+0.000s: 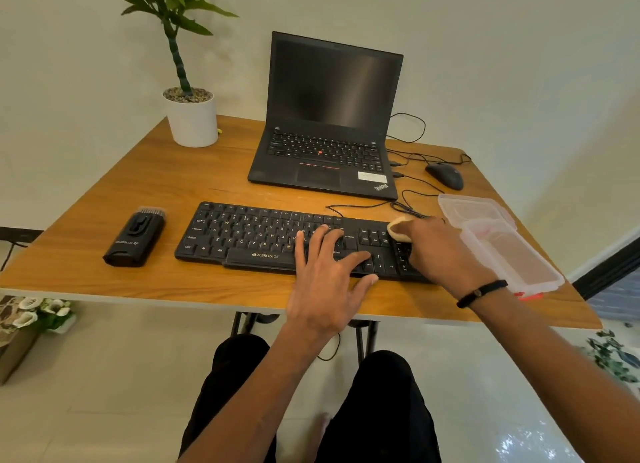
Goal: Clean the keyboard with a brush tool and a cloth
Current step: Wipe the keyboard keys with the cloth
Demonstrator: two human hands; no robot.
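Note:
A black keyboard [249, 235] lies across the middle of the wooden table [145, 185]. My left hand [329, 279] rests on its right-centre keys with fingers spread and straight. My right hand [443, 251] sits over the keyboard's right end, by the number pad, and grips a small pale cloth [398, 228] that shows beyond the fingers. A black brush tool [136, 237] with its bristles pointing away from me lies on the table left of the keyboard, apart from both hands.
An open black laptop [329, 123] stands behind the keyboard. A black mouse [445, 175] and its cables lie at the back right. A clear plastic box [498, 241] with its lid open sits right of the keyboard. A potted plant [190, 116] stands at the back left.

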